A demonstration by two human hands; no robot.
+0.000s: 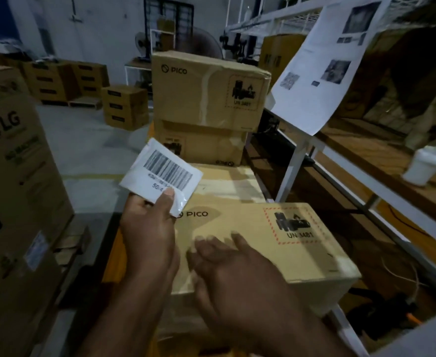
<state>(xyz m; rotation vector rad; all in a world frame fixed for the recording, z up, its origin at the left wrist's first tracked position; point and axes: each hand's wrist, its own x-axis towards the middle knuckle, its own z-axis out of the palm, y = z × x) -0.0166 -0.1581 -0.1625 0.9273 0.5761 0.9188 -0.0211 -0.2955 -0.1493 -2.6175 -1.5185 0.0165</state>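
My left hand (148, 228) holds up a white barcode label (161, 173), thumb pinching its lower edge against the fingers behind it. Below it lies a brown PICO carton (276, 243) with a red-dashed UN 3481 mark on its top. My right hand (227, 269) hovers just over the near left part of that carton, fingers straight and a little spread, holding nothing. Whether it touches the cardboard I cannot tell.
Two more PICO cartons (206, 91) are stacked behind the near one. Tall LG boxes (13, 176) stand at the left. A white metal rack (296, 161) on the right carries a hanging printed sheet (325, 63) and a white cup (424, 164). Stacked cartons (124, 106) sit on the floor beyond.
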